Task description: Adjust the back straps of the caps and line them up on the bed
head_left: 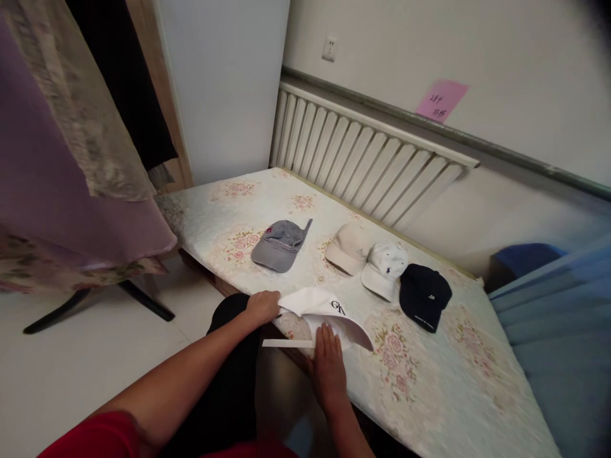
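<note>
A white cap (pixel 319 309) with a dark logo lies at the near edge of the floral bed cover (pixel 429 381). My left hand (pixel 263 307) is closed on the cap's back edge. My right hand (pixel 328 364) lies flat with fingers stretched out, pressing on the cap's lower part beside its brim. A white strap (pixel 286 343) sticks out to the left under my right hand. Further back lie a grey cap (pixel 279 244), a beige cap (pixel 348 247), a white patterned cap (pixel 386 268) and a black cap (pixel 424 294).
A white radiator (pixel 363 159) runs along the wall behind the bed. Purple and patterned fabric hangs on a rack (pixel 71 159) at the left over a white floor. A blue cloth (pixel 558 305) lies at the right. A pink note (pixel 442 99) is stuck on the wall.
</note>
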`<action>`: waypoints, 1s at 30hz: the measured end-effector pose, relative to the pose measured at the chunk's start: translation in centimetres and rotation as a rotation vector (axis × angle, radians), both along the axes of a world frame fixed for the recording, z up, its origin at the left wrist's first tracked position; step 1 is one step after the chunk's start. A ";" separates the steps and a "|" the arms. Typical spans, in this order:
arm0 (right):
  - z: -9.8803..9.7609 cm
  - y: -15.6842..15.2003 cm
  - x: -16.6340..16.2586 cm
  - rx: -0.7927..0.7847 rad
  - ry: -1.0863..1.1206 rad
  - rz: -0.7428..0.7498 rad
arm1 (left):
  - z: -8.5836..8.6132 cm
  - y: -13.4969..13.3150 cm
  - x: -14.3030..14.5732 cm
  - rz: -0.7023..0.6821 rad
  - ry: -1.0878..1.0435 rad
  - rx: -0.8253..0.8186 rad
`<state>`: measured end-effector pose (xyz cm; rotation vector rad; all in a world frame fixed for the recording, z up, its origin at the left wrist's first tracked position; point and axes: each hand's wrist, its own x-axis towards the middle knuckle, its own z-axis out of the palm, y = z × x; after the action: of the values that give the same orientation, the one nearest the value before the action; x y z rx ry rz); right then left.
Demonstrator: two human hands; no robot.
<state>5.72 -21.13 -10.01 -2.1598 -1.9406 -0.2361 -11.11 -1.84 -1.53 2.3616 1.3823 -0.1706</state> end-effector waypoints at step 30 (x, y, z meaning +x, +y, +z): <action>-0.5 -2.1 -0.2 0.066 0.033 -0.021 | -0.3 -0.2 -0.1 -0.063 0.014 0.014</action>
<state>5.49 -23.23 -10.47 -2.1298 -1.8670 -0.2626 -11.23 -2.06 -1.86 2.4212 1.3204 -0.1954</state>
